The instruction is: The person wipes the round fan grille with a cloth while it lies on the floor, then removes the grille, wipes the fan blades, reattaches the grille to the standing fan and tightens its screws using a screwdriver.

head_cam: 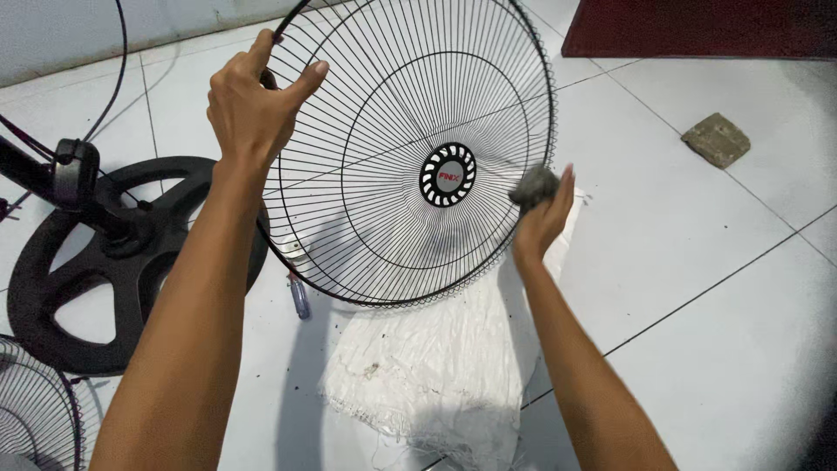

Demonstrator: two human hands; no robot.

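Floor: pale tiled floor (pixel 715 288) with dark grout lines, filling the whole view.
Mat: a dark red mat (pixel 697 26) lies at the top right corner, well apart from the hands.
Fan grille: a round black wire fan grille (pixel 384 131) with a small black hub disc at its centre is held up tilted above the floor, its lower rim hanging over the white sack.
Fan base: a black, round, spoked fan base (pixel 52 288) rests on the floor at the left, with a black pole and cables rising from it.
White sack: a crumpled white woven sack (pixel 436 366) is spread on the tiles below the grille, with specks of dirt on it.
Second grille: part of another wire grille (pixel 35 410) shows at the bottom left corner.
Left hand: the left hand (pixel 253 105) is clenched round the upper left rim of the fan grille, thumb over the wires.
Right hand: the right hand (pixel 545 214) grasps a grey wad at the grille's right rim.
Grey wad: the grey wad (pixel 534 186) looks like a scrubbing pad or cloth, though blur hides its texture; it touches the wires.
Stone: a brownish stone block (pixel 716 139) sits on the tiles to the right.
Screwdriver: a small blue-handled tool (pixel 299 296), probably a screwdriver, lies under the grille's lower left edge.
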